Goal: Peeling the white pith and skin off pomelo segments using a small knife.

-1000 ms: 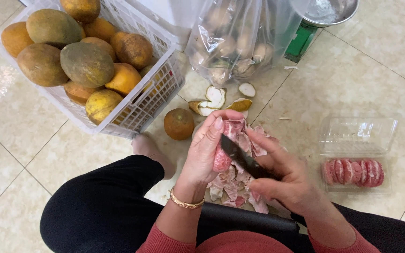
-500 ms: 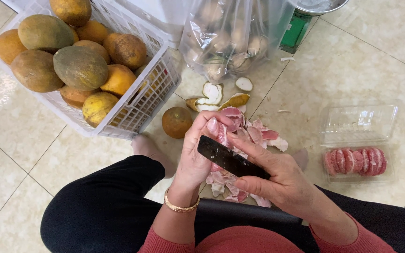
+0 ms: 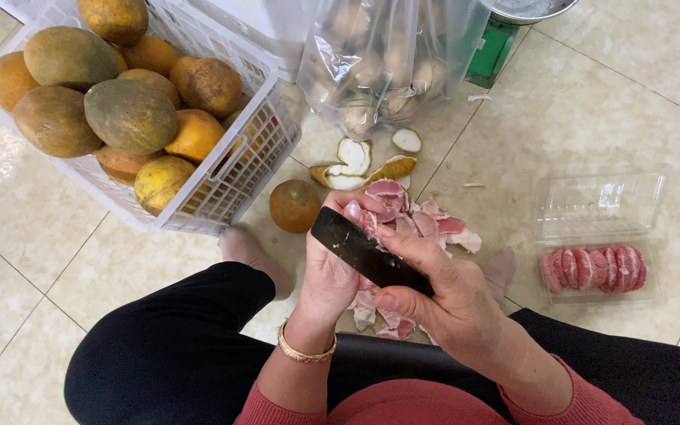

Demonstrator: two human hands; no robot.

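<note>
In the head view, the left hand [image 3: 338,271] sits at the centre of the frame, its fingers curled closed around a pink peeled fruit piece [image 3: 387,206] whose top shows just above the fingertips. The right hand [image 3: 444,293] is beside it, touching it, and grips a dark knife [image 3: 362,250]; the blade lies tilted across the left hand's fingers, running from centre up to the left, with the right thumb pressed on its upper side. A gold bracelet [image 3: 305,351] circles the left wrist.

Below and around the hands, pink peel scraps [image 3: 375,313] lie on the tiled floor [image 3: 607,102], some hidden by the hands. Just left of the hands rests a single round orange-brown fruit [image 3: 294,205], close to a white plastic basket [image 3: 239,161] in the upper left of the frame, filled with green and orange fruits. Above the hands lie pieces of pale rind [image 3: 356,161], and beyond them, at the top centre, stands a clear plastic bag [image 3: 387,55] with more rind inside. At the right of the frame an open clear clamshell box [image 3: 600,208] holds a row of pink segments [image 3: 593,267] in its lower half.
</note>
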